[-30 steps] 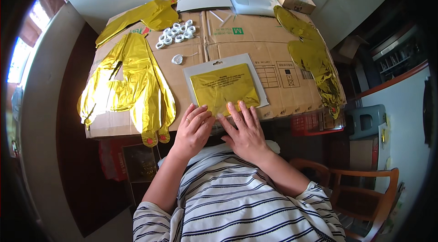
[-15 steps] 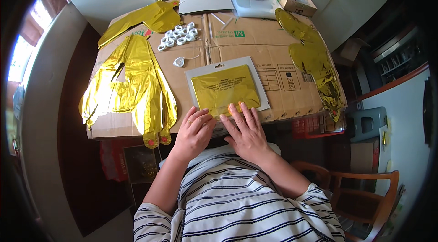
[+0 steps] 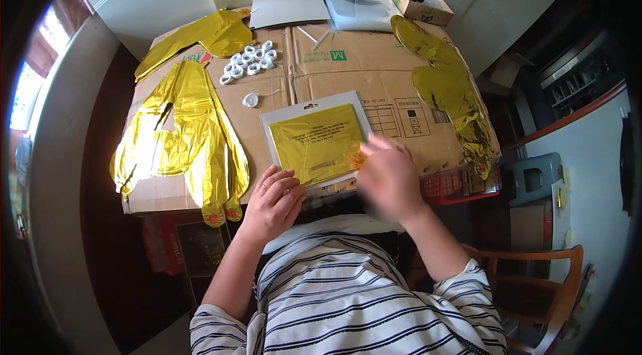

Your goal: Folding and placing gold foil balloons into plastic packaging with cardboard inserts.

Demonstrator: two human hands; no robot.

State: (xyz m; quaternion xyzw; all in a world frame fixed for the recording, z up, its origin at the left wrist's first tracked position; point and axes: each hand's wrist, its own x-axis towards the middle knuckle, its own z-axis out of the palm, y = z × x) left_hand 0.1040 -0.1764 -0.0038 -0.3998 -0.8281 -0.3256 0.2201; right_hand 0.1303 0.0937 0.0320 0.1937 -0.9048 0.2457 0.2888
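Gold foil balloon packet [image 3: 294, 153], its foil folded flat in a clear sleeve with a pale border and a hang hole, is laid on the cardboard-covered table [image 3: 328, 79] near the front edge, slightly turned, its printed side shown. The packet's near left corner is met by the curled fingers of the left hand [image 3: 273, 204]; the thumb is hidden, and it cannot be told whether the sleeve is pinched in that grip. At the packet's near right corner the right hand [image 3: 389, 180] is shown, badly blurred; a small orange strip [image 3: 354, 156] is seen at its fingertips, over the foil, but whether it is held in the grip or only touched cannot be told.

To the left of the packet, a large flattened gold foil balloon [image 3: 184, 144] is spread, its red-marked tails reaching past the table's edge. Beyond the packet's far left corner, a single roll of white ribbon [image 3: 251, 100] is placed, and farther beyond, a cluster of white ribbon rolls [image 3: 247, 63] is gathered. Well to the right of the packet, another gold balloon [image 3: 445, 91] is laid out. Far beyond the packet, a white card [image 3: 289, 9] and clear plastic bags [image 3: 361, 13] are set
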